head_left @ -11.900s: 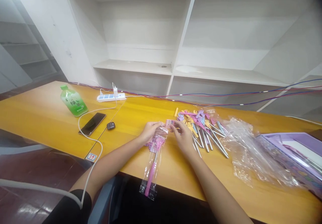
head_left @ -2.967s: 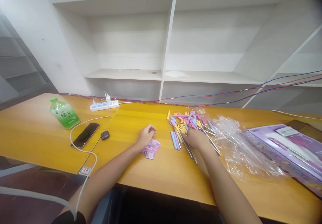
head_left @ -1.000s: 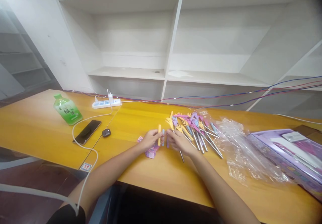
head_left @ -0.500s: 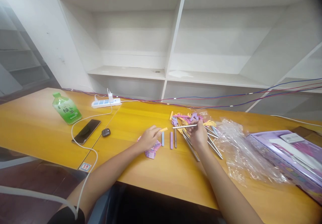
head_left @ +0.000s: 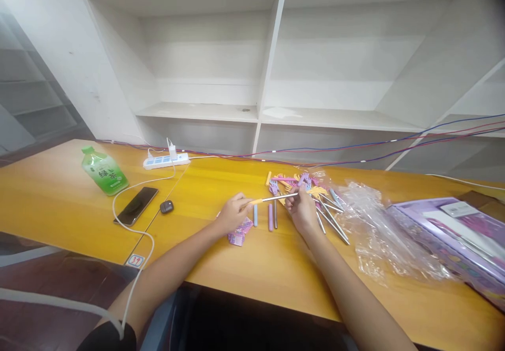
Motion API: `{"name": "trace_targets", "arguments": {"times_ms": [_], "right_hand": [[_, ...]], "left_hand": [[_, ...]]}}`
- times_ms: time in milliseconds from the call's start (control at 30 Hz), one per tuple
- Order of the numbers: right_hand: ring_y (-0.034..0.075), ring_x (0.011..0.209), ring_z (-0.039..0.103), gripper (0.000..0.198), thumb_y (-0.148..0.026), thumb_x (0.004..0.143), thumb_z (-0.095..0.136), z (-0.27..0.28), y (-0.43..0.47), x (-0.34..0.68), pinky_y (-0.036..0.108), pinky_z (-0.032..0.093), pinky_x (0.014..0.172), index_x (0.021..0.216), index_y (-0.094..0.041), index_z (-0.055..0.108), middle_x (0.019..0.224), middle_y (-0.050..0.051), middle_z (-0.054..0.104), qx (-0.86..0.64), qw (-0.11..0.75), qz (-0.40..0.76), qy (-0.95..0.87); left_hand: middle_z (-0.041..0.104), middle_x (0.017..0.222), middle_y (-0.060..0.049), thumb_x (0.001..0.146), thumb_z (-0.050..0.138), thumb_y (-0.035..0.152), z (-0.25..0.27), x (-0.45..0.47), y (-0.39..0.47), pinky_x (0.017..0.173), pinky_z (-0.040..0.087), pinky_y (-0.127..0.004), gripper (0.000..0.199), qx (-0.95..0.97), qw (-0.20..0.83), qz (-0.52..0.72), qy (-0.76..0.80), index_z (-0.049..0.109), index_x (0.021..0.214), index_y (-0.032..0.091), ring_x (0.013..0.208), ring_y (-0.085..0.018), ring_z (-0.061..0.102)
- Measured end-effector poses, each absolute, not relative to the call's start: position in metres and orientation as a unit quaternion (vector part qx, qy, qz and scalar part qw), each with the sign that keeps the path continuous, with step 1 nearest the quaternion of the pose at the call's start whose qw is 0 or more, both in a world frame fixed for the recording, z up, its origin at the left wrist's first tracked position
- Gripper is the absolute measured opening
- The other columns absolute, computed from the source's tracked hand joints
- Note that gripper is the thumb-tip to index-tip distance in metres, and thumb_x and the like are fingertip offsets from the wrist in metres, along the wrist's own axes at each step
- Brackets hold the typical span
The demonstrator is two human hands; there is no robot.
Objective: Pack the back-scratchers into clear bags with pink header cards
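Observation:
My left hand (head_left: pixel 233 214) is closed on a short yellow handle (head_left: pixel 256 201) that points right. In my right hand (head_left: pixel 302 211) is a thin metal rod (head_left: pixel 280 197), its left end meeting the handle's open end; how deep it sits inside I cannot tell. Below them a blue handle (head_left: pixel 255 216), a purple handle (head_left: pixel 270 217) and another metal rod (head_left: pixel 275 214) lie side by side. Around and behind my right hand is a pile of small plastic hand-shaped heads (head_left: pixel 305 179) like those of back scratchers, with several metal rods (head_left: pixel 333 223). A crumpled pink-purple wrapper (head_left: pixel 239 233) lies by my left hand.
Clear plastic bags (head_left: pixel 379 224) and a purple box (head_left: pixel 445 235) lie to the right. On the left are a green bottle (head_left: pixel 104 172), a phone (head_left: pixel 137 206), a black earphone case (head_left: pixel 166 207) and a power strip (head_left: pixel 165 161). A white cable (head_left: pixel 152 240) crosses my left arm.
My right hand has moved slightly left, bringing the rod's end from a gap away up to the yellow handle. My left hand stays nearly in place.

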State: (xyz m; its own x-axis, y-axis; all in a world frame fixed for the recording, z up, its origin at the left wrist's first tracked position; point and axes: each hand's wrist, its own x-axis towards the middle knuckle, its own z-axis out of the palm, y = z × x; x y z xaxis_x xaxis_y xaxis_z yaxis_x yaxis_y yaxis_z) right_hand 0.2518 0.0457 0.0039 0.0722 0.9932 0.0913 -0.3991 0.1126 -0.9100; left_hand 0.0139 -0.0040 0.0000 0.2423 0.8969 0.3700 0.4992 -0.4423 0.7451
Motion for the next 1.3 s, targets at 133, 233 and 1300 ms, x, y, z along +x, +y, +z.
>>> {"name": "trace_targets", "arguments": {"times_ms": [133,233,1300], "right_hand": [[0.01,0.05,0.045,0.05,-0.071,0.086,0.063,0.006,0.044,0.25,0.022,0.037,0.045,0.081,-0.023,0.054,0.059,-0.006,0.041,-0.371,0.615,0.549,-0.428],[0.011,0.052,0.047,0.051,-0.072,0.084,0.064,0.007,0.043,0.249,0.024,0.039,0.049,0.08,-0.022,0.057,0.06,-0.004,0.044,-0.369,0.608,0.54,-0.451],[0.016,0.058,0.043,0.059,-0.07,0.098,0.039,-0.003,0.06,0.293,0.029,0.032,0.059,0.074,-0.02,0.058,0.054,-0.003,0.042,-0.556,0.499,0.217,-0.628]], "left_hand": [[0.057,0.089,-0.003,0.101,0.051,0.036,0.001,0.013,-0.005,0.077,0.044,-0.028,0.033,0.749,0.221,0.406,0.475,0.078,0.116,0.023,0.082,-0.017,0.057],[0.057,0.086,-0.003,0.1,0.052,0.033,0.003,0.013,-0.007,0.075,0.043,-0.027,0.032,0.745,0.195,0.417,0.483,0.079,0.111,0.022,0.08,-0.016,0.057],[0.076,0.107,-0.009,0.094,0.04,0.034,-0.001,0.0,0.011,0.105,0.05,-0.041,0.035,0.427,0.401,0.721,0.37,0.071,0.097,0.018,0.113,-0.024,0.069]]}}
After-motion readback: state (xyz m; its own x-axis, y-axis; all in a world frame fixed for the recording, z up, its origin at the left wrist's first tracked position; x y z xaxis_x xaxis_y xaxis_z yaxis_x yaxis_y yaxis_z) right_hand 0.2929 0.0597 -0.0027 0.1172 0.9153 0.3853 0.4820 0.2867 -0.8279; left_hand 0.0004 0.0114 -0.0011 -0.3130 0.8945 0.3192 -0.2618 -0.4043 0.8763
